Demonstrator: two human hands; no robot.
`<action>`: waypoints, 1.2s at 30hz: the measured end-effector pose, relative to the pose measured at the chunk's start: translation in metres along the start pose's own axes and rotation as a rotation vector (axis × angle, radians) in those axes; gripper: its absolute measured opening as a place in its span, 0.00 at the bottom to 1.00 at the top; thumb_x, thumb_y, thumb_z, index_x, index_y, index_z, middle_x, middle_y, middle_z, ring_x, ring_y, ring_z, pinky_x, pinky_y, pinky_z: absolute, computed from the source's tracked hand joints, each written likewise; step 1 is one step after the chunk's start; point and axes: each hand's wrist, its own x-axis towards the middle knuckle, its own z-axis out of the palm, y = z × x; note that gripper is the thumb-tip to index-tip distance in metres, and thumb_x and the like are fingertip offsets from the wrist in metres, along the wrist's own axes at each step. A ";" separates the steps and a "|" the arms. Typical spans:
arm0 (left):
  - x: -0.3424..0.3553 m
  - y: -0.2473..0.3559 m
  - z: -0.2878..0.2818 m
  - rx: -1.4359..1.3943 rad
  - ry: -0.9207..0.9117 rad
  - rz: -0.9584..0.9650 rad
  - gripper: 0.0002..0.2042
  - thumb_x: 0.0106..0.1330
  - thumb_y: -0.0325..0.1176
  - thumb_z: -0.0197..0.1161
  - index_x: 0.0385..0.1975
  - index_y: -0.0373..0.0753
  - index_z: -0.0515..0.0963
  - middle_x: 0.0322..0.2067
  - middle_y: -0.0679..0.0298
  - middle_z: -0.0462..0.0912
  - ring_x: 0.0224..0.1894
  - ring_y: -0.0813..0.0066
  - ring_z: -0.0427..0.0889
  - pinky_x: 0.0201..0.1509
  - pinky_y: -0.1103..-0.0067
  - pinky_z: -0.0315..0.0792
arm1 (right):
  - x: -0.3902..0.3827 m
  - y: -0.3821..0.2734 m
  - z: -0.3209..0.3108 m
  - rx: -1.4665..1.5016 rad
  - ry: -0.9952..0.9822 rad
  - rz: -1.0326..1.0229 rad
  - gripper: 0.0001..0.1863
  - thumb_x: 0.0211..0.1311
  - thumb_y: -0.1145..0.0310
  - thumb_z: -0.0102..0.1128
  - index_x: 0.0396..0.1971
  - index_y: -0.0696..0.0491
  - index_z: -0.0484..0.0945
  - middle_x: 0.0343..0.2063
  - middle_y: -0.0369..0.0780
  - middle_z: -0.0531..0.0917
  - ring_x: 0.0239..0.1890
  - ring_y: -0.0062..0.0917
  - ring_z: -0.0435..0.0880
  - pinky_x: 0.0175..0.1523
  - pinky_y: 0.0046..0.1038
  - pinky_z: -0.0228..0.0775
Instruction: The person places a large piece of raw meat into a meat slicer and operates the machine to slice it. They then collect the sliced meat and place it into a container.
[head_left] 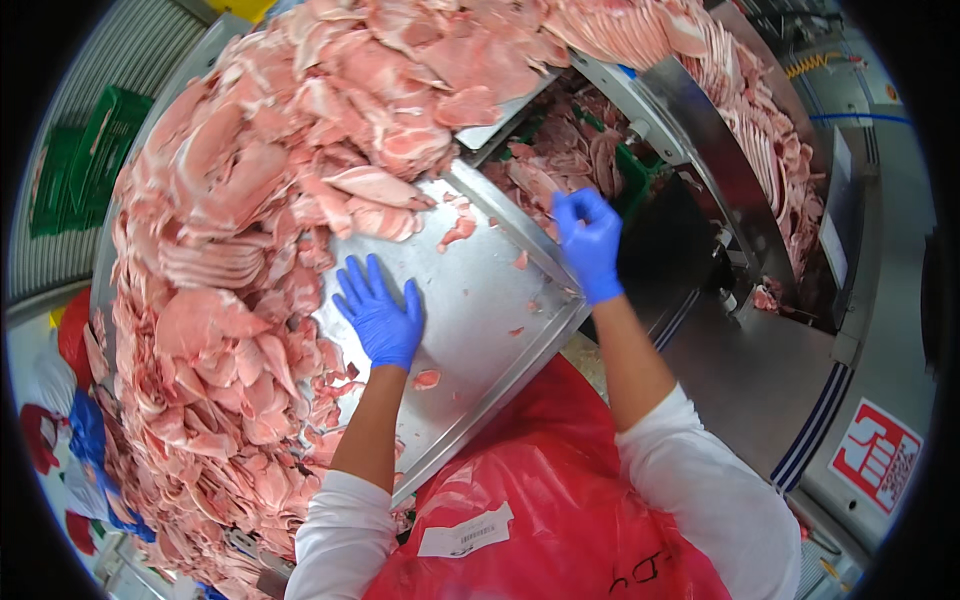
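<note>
My left hand (378,318), in a blue glove, lies flat with fingers spread on the bare part of a metal table (470,330). Beside its fingertips rises a large heap of sliced raw meat (220,200). My right hand (588,240), also gloved in blue, is over the table's raised right rim with its fingers curled. Whatever those fingers may hold is hidden. Just beyond them, pink meat slices (570,150) fill a green crate (632,180) below the table's level. Small meat scraps (458,225) are scattered on the metal.
Right of the crate stands a metal machine (735,160) with rows of slices (755,110) behind its guard. Green crates (90,165) sit at the far left. Other people (75,420) stand along the left side of the heap. The raised rim (515,225) edges the table.
</note>
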 end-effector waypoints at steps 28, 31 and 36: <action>0.018 0.003 0.013 0.043 0.068 0.086 0.37 0.67 0.43 0.61 0.75 0.35 0.59 0.76 0.43 0.55 0.78 0.38 0.51 0.79 0.50 0.45 | 0.067 0.242 0.055 -1.092 -0.522 -0.018 0.43 0.40 0.52 0.80 0.58 0.45 0.69 0.55 0.45 0.72 0.56 0.44 0.76 0.47 0.52 0.73; 0.020 0.008 0.009 0.054 0.078 0.098 0.35 0.66 0.40 0.61 0.72 0.31 0.62 0.74 0.40 0.58 0.76 0.38 0.54 0.79 0.52 0.46 | 0.063 0.261 0.046 -0.979 -0.494 -0.088 0.31 0.46 0.59 0.75 0.51 0.44 0.70 0.47 0.43 0.75 0.47 0.44 0.79 0.44 0.50 0.73; 0.014 0.000 0.008 0.052 0.060 0.059 0.38 0.67 0.46 0.62 0.75 0.37 0.59 0.76 0.43 0.55 0.78 0.39 0.51 0.79 0.49 0.44 | 0.068 0.275 0.017 -0.536 -0.350 -0.179 0.22 0.50 0.64 0.69 0.47 0.47 0.73 0.40 0.47 0.78 0.44 0.47 0.81 0.46 0.46 0.75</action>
